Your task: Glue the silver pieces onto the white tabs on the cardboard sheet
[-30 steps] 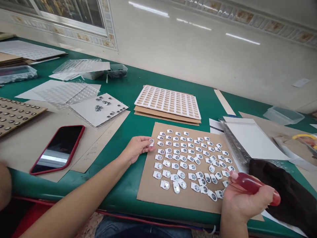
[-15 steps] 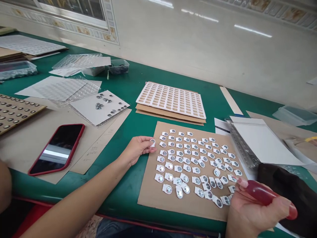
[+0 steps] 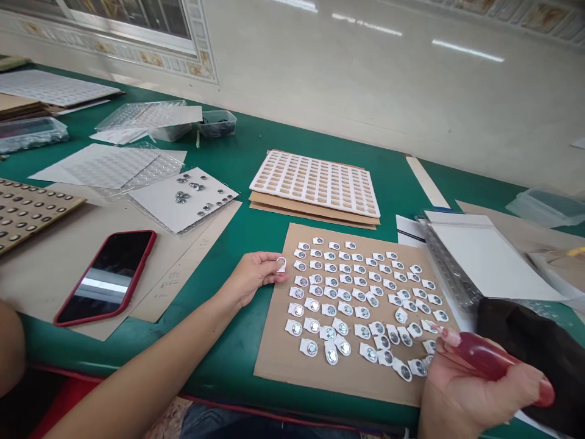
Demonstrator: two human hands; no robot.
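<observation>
My left hand [image 3: 256, 275] pinches a small white tab with a round metallic piece [image 3: 281, 264] at the left edge of a brown cardboard sheet [image 3: 278, 360]. Many similar white tabs [image 3: 329, 311], each bearing a shiny silver disc, lie in rough rows across that sheet. Over the sheet's lower right corner, my right hand [image 3: 475, 384] is closed around a red squeeze bottle [image 3: 489, 353]. Its pale, narrow nozzle points left toward the tabs. Part of the bottle is hidden behind my fingers and thumb.
Behind the cardboard stands a white grid of cut-outs [image 3: 315, 183] on brown boards. Left lie a red-cased phone [image 3: 107, 277] and a white card [image 3: 176, 201] with loose metal pieces. To the right are white sheets [image 3: 489, 256] and a dark cloth [image 3: 525, 347]. Another person's arm [image 3: 10, 338] shows at far left.
The view has shifted very slightly. My right hand with the red bottle sits a touch further right in the picture; my left hand keeps its pinch on the tab.
</observation>
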